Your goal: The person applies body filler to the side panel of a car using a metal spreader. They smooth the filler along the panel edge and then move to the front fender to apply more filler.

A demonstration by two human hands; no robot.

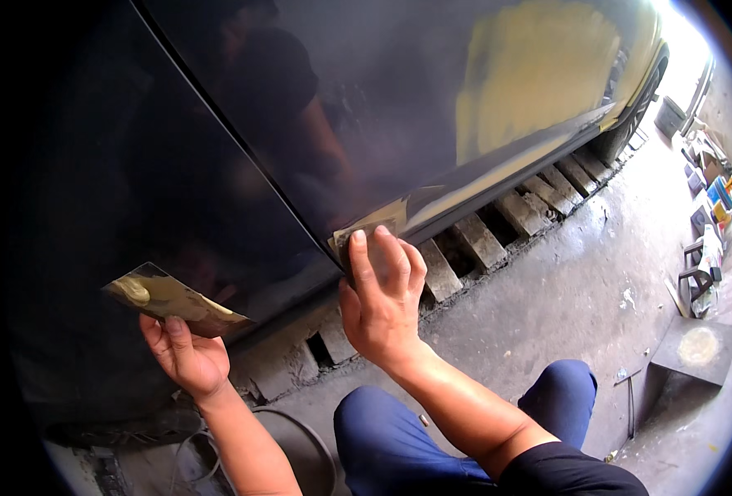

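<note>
Dark glossy car door panel [374, 107] stands upright before me; the work area is its bottom corner, just right of the straight black door seam [250, 155]. A pale yellow band of paste [486, 183] runs along the lower edge, and a broad yellow patch [539, 78] covers the panel farther right.

Right hand [385, 312]: my index and middle fingers, slightly spread, press on the thin flat spreader [392, 217], smeared with yellow, at the corner. The thumb sits lower at its side; I cannot tell how firmly it pinches.

Left hand [186, 355]: thumb in front and fingers behind, I pinch the lower edge of the thin dark plate [186, 302], which carries a thick yellow lump of paste [133, 289] at its far left.

Recommended technique, as I judge it: load little paste, lay the spreader's edge flat, and share the pressure evenly between both fingertips. Draw in one smooth stroke along the lower edge, feathering thin at the ends. Avoid packing the seam; paste there could bridge the gap. Hold the plate close but clear of the paintwork, lump uppermost, so that nothing slides off.
</note>
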